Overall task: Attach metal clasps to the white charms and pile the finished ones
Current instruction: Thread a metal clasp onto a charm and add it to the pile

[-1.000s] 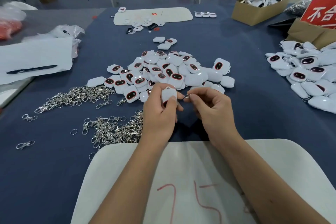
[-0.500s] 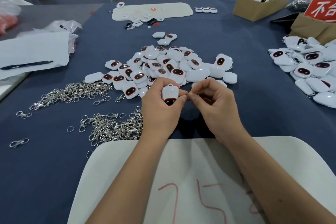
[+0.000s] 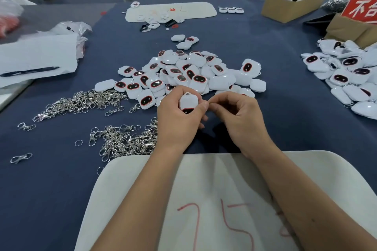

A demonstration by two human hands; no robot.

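Note:
My left hand [image 3: 177, 120] grips one white charm [image 3: 188, 102] upright, its loop at the top and its dark red-rimmed oval low down. My right hand [image 3: 238, 116] sits right beside it, thumb and forefinger pinched together at the charm's right edge; whatever they pinch is hidden, though earlier frames show a small metal ring there. Behind the hands lies a heap of loose white charms [image 3: 189, 73]. Silver metal clasps [image 3: 81, 101] spread to the left, with a second clump of clasps [image 3: 124, 141] nearer me. Another pile of charms [image 3: 346, 75] lies at the right.
A white pad [image 3: 224, 189] marked in red lies under my forearms. White paper with a pen [image 3: 30, 71] sits at the left. Cardboard boxes [image 3: 289, 4] and a red sign [image 3: 363, 6] stand at the back right. Stray clasps [image 3: 21, 158] dot the blue cloth.
The charm has turned in my left hand, its dark oval now facing me low down. My right fingertips have closed in against the charm's right edge.

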